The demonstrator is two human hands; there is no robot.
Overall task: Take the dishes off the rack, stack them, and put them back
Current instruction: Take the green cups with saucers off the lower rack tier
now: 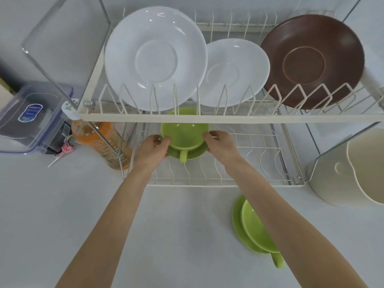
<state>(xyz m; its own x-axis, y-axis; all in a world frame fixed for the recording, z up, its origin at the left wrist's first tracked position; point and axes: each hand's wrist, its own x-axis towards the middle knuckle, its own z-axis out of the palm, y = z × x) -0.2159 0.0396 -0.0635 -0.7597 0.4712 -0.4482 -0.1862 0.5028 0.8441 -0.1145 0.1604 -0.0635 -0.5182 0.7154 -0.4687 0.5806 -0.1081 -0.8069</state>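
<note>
- Nearest on surface: second green cup on saucer.
- Left hand, right hand: fingers closed round green cup-and-saucer stack, lower rack tier.
- Risk: cup sliding off saucer if tilted; clipping upper tier rail.

A pale grey countertop carries a white two-tier wire dish rack, which stands toward its back. Left of the rack, a clear plastic container with a blue label, an orange-tinted bottle lying beside the rack's left leg, and a small pink-headed stick rest on the surface. To the right of the rack sits a cream pot, and in front of the rack a green cup on a green saucer stands directly on the counter.
</note>
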